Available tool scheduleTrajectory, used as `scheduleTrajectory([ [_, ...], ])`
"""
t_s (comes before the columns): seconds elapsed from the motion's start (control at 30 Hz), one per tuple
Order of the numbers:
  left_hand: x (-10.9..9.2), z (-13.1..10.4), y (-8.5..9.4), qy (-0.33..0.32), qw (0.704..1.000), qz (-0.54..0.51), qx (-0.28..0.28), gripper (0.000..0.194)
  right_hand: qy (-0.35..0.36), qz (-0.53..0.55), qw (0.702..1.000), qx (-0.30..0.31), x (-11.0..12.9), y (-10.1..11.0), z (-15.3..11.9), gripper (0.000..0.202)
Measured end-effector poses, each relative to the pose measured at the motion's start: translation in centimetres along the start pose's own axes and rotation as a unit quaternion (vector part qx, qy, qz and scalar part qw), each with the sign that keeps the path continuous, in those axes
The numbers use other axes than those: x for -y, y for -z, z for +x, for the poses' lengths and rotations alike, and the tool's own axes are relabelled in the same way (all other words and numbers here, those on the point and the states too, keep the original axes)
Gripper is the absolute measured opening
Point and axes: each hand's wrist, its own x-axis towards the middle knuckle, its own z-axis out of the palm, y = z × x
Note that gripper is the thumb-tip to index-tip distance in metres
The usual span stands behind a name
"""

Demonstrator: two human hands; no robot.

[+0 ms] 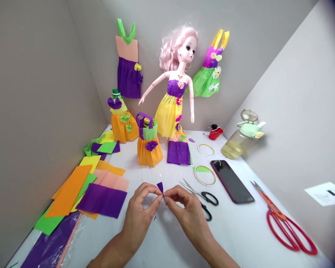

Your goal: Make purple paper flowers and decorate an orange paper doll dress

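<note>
"What do the fingers hold?"

"A small purple piece [160,185]. The left hand [138,208] pinches it near its narrow end, thumb against forefinger. The right hand [185,204] pinches at that same end; whether a thread is caught there too is too small to tell."

"Why hold it there?"

"Presumably to keep the gathered end tight and let the top fan out freely. It is raised over the white table [240,230], in front of the person, where both hands meet easily."

"And close by?"

"Black-handled scissors [198,193] lie just beside the right hand, blades parted, probably for quick reach. Coloured sheets [103,200] overlap on the left, seemingly to leave working room."

"Farther out?"

"A doll [181,85] in a purple-and-yellow dress [167,115] is at the back, perhaps for display."
</note>
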Motion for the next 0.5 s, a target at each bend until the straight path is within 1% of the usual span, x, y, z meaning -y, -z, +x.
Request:
scheduleTrajectory([
  [0.17, -0.08, 0.18, -0.04, 0.013, 1.0, -0.003, 0.013, 0.008, -0.001, 0.001, 1.0, 0.0, -0.02, -0.06, 0.01, 0.011],
  [0.23, -0.2, 0.25, 0.09, 0.028, 0.999, -0.015, 0.023, 0.009, -0.014, 0.018, 1.0, 0.003, 0.01, -0.01, 0.07, 0.011],
  [0.3, -0.29, 0.28, 0.27, 0.051, 0.997, -0.041, 0.04, 0.011, -0.049, 0.061, 0.997, 0.017, 0.03, 0.13, 0.18, 0.013],
  [0.4, -0.26, 0.27, 0.44, 0.094, 0.988, -0.106, 0.065, 0.015, -0.108, 0.15, 0.982, 0.04, 0.03, 0.42, 0.41, 0.018],
  [0.5, -0.14, 0.21, 0.3, 0.129, 0.971, -0.181, 0.084, 0.017, -0.136, 0.223, 0.964, 0.051, 0.0, 0.67, 0.61, 0.021],
])
